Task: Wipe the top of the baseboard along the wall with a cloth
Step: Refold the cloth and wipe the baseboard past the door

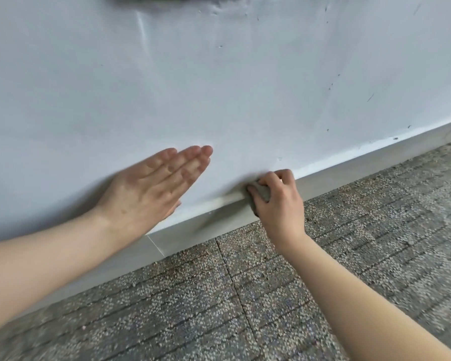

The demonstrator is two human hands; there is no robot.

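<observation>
- Your right hand (279, 204) has its grip closed around a small grey cloth (261, 195), bunched up, fingers curled over it.
- Cloth sits pressed on the top edge of the grey baseboard (219, 220), right where it meets the white wall (219, 87).
- Your left hand (151, 186) lies flat on the wall, fingers straight and together (nothing held), just left of the cloth.
- Speckled tile floor (245, 295) below.
</observation>
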